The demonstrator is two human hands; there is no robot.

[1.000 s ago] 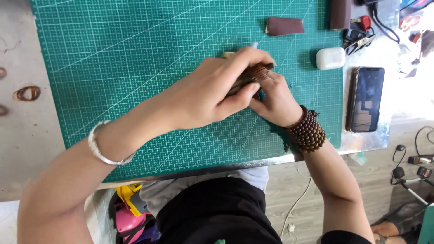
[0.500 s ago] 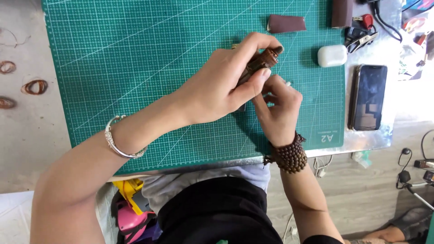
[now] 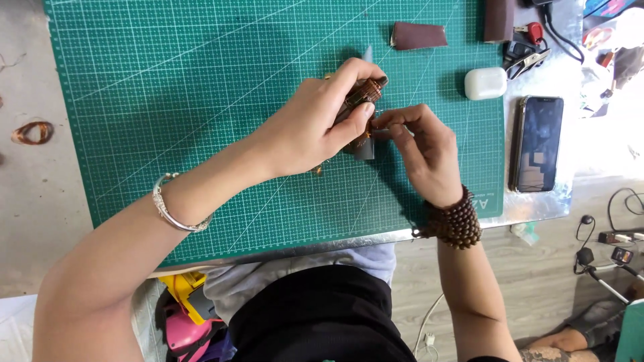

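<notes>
Left hand: the left hand is closed around a small coil of copper-coloured wire, centre of frame, thumb and fingers clamping it just above the mat.
Right hand: the right hand is pinched narrow, fingertips meeting at the coil's right side; it seems to hold a fine wire end, too thin to confirm.
Why so held: the left grip steadies the coil so that the right can work at one small spot; both hands are touching at the coil.
Coil position: over the middle of the green cutting mat, partly hidden by the left fingers.
Underneath: a grey strip shows below the coil, against the mat.
Surroundings: brown leather piece top centre; white earbud case upper right; dark phone at right, off the mat edge; loose copper wire ring far left.
Obstruction: the left hand covers most of the coil; nothing else lies close to the hands.
</notes>
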